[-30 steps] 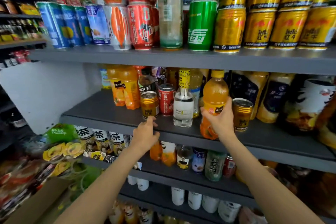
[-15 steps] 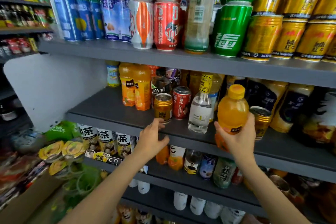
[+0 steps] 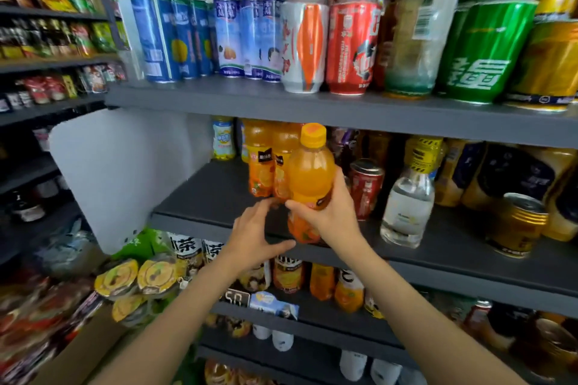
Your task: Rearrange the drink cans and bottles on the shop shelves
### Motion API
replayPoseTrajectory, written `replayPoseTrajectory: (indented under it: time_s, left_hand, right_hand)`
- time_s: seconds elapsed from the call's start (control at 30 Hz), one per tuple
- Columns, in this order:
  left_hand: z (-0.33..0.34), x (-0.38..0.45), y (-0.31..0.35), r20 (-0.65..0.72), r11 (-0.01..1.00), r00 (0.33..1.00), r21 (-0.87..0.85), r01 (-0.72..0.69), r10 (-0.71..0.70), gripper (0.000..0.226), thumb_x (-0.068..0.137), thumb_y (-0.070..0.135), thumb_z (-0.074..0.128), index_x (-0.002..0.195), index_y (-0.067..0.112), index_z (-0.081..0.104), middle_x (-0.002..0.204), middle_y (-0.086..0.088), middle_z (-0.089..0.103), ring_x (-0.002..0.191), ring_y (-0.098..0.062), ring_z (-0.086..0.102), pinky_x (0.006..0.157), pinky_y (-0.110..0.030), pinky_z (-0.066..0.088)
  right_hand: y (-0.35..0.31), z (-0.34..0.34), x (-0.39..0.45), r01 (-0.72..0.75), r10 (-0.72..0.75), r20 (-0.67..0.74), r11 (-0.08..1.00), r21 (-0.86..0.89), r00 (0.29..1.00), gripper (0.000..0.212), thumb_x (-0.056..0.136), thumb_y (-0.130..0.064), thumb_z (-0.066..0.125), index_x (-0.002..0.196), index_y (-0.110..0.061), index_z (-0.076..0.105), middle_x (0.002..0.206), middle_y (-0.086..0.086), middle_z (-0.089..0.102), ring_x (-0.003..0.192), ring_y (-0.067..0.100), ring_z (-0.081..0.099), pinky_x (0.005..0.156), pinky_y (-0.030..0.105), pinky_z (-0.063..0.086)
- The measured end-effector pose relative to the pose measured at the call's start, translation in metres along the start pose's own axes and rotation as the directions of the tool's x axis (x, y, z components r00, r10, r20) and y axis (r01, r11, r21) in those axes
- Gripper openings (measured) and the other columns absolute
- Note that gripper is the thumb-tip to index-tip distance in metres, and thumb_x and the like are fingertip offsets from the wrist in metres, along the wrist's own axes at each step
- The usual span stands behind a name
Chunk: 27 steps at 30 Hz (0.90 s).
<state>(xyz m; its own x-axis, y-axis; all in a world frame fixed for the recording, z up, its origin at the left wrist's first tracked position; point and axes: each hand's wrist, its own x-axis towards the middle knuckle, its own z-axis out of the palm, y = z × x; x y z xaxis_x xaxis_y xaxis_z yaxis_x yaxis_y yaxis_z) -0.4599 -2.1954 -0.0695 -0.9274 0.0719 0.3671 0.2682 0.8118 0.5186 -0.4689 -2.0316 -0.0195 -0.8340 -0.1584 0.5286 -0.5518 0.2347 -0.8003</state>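
Observation:
My right hand [image 3: 334,217] grips an orange juice bottle [image 3: 311,178] with a yellow cap, held upright just above the front of the middle shelf [image 3: 200,194]. It hangs in front of two matching orange juice bottles [image 3: 261,166] that stand further back. My left hand [image 3: 255,236] is open, fingers spread, just left of the held bottle's base at the shelf edge. To the right on the same shelf stand a red can [image 3: 366,187], a clear bottle with a yellow cap [image 3: 409,203] and a gold can [image 3: 517,223].
The upper shelf [image 3: 250,101] carries blue, orange, red, green and gold cans in a row. A white divider panel [image 3: 125,172] closes the middle shelf's left end, with bare shelf beside it. Lower shelves hold more bottles; snack packs [image 3: 134,275] lie at lower left.
My right hand has carried the orange juice bottle leftward from beside the gold can, past the clear bottle, to the other orange bottles. My left hand has shifted toward the bottle's base.

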Motion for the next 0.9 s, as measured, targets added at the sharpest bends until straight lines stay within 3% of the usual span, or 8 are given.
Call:
replayPoseTrajectory:
  time_s: [0.17,0.27,0.4,0.5,0.6,0.7,0.8,0.9]
  left_hand:
    - [-0.01,0.023,-0.028,-0.004,0.99,1.0,-0.143,0.013,-0.014,0.088,0.058,0.069,0.051,0.128,0.016,0.042,0.121,-0.002,0.054,0.11,-0.021,0.049,0.092,-0.042,0.042]
    - [-0.006,0.033,-0.033,0.017,0.972,1.0,-0.237,-0.008,0.012,0.085,0.068,0.069,0.058,0.129,0.013,0.041,0.12,-0.004,0.055,0.11,-0.021,0.053,0.091,-0.039,0.045]
    - [-0.002,0.046,-0.031,0.061,0.952,0.996,-0.302,-0.038,0.059,0.061,0.081,0.044,0.063,0.129,0.014,0.039,0.123,-0.004,0.053,0.113,-0.018,0.052,0.094,-0.035,0.045]
    - [0.002,0.053,-0.034,0.069,0.963,0.995,-0.264,-0.049,0.069,0.061,0.083,0.037,0.065,0.131,0.013,0.037,0.129,-0.007,0.049,0.12,-0.02,0.048,0.099,-0.036,0.041]
    - [0.004,0.053,-0.035,0.066,0.974,0.997,-0.228,-0.018,0.034,0.066,0.082,0.039,0.066,0.133,0.013,0.034,0.133,-0.007,0.046,0.123,-0.022,0.045,0.099,-0.035,0.04]
    - [0.006,0.048,-0.032,0.015,0.978,1.0,-0.209,0.0,0.004,0.068,0.081,0.039,0.067,0.133,0.011,0.034,0.134,-0.008,0.044,0.124,-0.025,0.044,0.101,-0.039,0.039]
    - [0.009,0.04,-0.025,-0.089,0.971,0.996,-0.238,0.002,-0.024,0.07,0.08,0.032,0.07,0.135,0.008,0.033,0.133,-0.011,0.042,0.124,-0.026,0.043,0.102,-0.04,0.038]
    - [0.008,0.031,-0.018,-0.192,0.972,0.981,-0.232,-0.025,-0.02,0.066,0.081,0.022,0.07,0.135,0.008,0.034,0.128,-0.01,0.041,0.12,-0.024,0.045,0.101,-0.039,0.041]
  right_hand:
    - [0.005,0.063,0.027,-0.101,0.1,-0.042,0.995,-0.024,0.994,0.076,0.072,-0.02,0.08,0.133,-0.014,0.035,0.116,-0.005,0.051,0.109,0.007,0.049,0.09,0.018,0.039]
    - [0.01,0.07,0.042,-0.142,0.135,-0.059,0.983,-0.118,0.989,0.074,0.074,-0.022,0.078,0.134,-0.012,0.036,0.126,0.005,0.053,0.119,0.017,0.05,0.095,0.021,0.038]
    - [0.009,0.042,0.039,-0.058,0.023,-0.117,0.948,-0.313,0.993,0.062,0.081,-0.022,0.072,0.132,-0.007,0.042,0.124,0.006,0.052,0.116,0.013,0.049,0.095,0.015,0.036]
    - [0.019,0.012,0.022,-0.035,-0.131,-0.271,0.847,-0.531,0.954,0.048,0.083,-0.02,0.069,0.125,-0.006,0.05,0.121,0.01,0.051,0.115,0.02,0.047,0.096,0.023,0.036]
    - [0.04,0.002,0.012,-0.199,-0.036,-0.314,0.705,-0.681,0.949,0.055,0.08,-0.028,0.071,0.126,-0.006,0.05,0.13,0.019,0.042,0.121,0.032,0.038,0.099,0.04,0.04]
    - [0.051,0.013,0.007,-0.267,0.037,-0.31,0.612,-0.745,0.95,0.061,0.078,-0.032,0.073,0.128,-0.008,0.046,0.136,0.022,0.034,0.125,0.036,0.033,0.096,0.045,0.046]
    - [0.049,0.024,0.006,-0.321,0.05,-0.377,0.633,-0.704,0.925,0.062,0.078,-0.028,0.073,0.127,-0.007,0.042,0.136,0.023,0.031,0.122,0.039,0.036,0.091,0.047,0.048]
    - [0.044,0.025,0.001,-0.303,0.059,-0.401,0.757,-0.58,0.914,0.06,0.076,-0.02,0.075,0.123,-0.004,0.04,0.132,0.018,0.03,0.116,0.035,0.045,0.09,0.037,0.047]
